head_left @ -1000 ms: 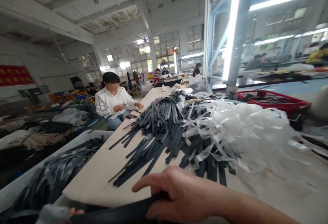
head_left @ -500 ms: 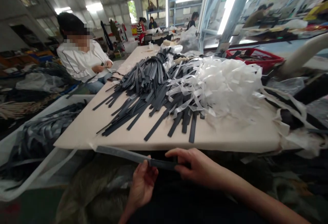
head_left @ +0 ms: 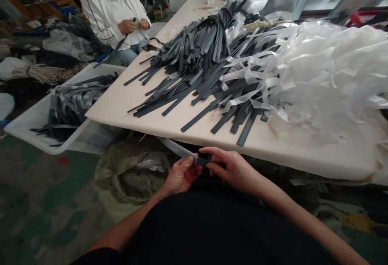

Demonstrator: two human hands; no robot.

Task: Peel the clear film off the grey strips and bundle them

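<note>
Between my two hands runs a dark grey strip (head_left: 202, 161), just in front of the table's near edge. My left hand (head_left: 182, 173) pinches it between thumb and fingers. Thumb and fingers of my right hand (head_left: 227, 164) close on its other end, which is partly hidden by the hand. Left of my left hand a pale, translucent length of film or backing (head_left: 177, 148) extends up toward the table edge. On the table, beyond my hands, lies a heap of similar dark strips (head_left: 200, 47). Beside it on the right is a pile of white translucent ribbons (head_left: 327, 75).
A white bin (head_left: 63, 146) of dark strips stands left of the table (head_left: 145, 124). Below the table edge sits an open greenish sack (head_left: 112, 184). A person in a white top (head_left: 106, 14) sits at the far left side, holding a dark strip.
My view has tilted down and swung left. The strip between my hands shows less length left of my left hand. Both hands keep their hold on it.
</note>
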